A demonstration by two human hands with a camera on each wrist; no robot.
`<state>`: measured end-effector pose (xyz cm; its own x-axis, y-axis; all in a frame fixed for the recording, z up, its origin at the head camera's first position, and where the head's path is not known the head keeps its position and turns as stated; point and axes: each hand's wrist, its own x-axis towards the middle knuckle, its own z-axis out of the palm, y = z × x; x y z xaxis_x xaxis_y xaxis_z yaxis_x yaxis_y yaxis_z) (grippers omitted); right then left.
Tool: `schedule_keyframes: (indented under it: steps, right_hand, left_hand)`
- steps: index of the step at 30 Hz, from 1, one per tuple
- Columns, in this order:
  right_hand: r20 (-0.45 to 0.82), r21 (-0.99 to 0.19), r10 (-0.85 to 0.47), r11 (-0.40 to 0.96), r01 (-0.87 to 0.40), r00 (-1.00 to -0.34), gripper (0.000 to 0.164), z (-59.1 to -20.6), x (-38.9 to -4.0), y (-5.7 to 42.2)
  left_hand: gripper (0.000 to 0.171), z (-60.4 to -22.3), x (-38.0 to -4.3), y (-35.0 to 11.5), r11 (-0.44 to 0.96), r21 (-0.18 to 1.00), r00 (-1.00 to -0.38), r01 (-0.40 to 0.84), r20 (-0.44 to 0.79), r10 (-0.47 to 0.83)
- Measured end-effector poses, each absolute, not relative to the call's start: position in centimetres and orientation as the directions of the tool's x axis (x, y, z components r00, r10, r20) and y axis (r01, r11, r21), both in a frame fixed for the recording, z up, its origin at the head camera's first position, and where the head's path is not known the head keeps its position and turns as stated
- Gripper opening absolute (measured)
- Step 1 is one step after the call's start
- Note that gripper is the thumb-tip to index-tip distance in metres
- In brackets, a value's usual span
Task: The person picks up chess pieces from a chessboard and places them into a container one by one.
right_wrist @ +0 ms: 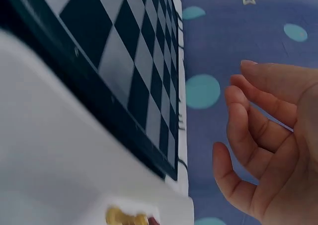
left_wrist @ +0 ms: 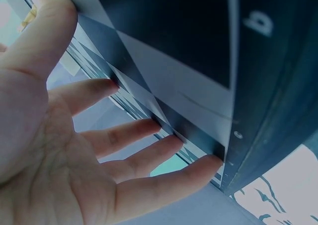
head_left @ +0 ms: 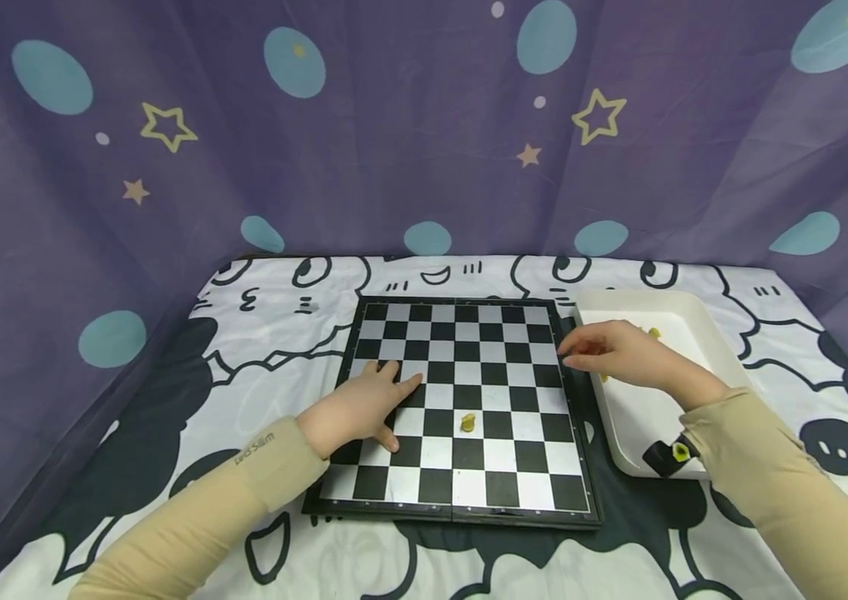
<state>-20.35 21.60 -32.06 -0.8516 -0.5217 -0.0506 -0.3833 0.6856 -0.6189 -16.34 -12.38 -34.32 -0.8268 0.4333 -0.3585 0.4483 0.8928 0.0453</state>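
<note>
A black-and-white checkered board (head_left: 499, 449) lies flat, its squares edged by a dark frame. On its near half is one small gold chess piece (head_left: 468, 422), whose kind is too small to tell. My left hand (head_left: 365, 402) rests over the board's left side with fingers spread; its fingertips (left_wrist: 211, 161) reach the squares in the left wrist view. Beside the board's right edge hovers my right hand (head_left: 622, 357), partly over a white tray (head_left: 649, 425). Its fingers (right_wrist: 238, 118) bend loosely, with nothing between them and the thumb.
Inside the tray lie small gold pieces (right_wrist: 124, 217), partly hidden by the right hand in the head view. A patterned black-and-white cloth (head_left: 363, 550) covers the table. Behind it hangs a purple curtain (head_left: 408, 167) with stars and blue spots.
</note>
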Motion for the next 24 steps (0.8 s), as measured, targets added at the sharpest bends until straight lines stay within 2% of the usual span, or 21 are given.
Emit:
schedule_keyframes:
  steps: [7, 24]
  right_hand:
    - [-0.044, -0.635, -0.604, 0.632, -0.445, -0.796, 0.021, -32.9, -20.0, 19.5]
    - [-0.052, -0.671, -0.684, 0.563, -0.482, -0.727, 0.019, -33.4, -19.7, 15.3]
  left_hand:
    - [0.099, -34.2, -16.3, -12.4, 0.895, 0.060, -0.827, 0.441, -0.361, 0.431]
    - [0.099, -34.0, -16.2, -12.4, 0.895, 0.058, -0.827, 0.441, -0.362, 0.431]
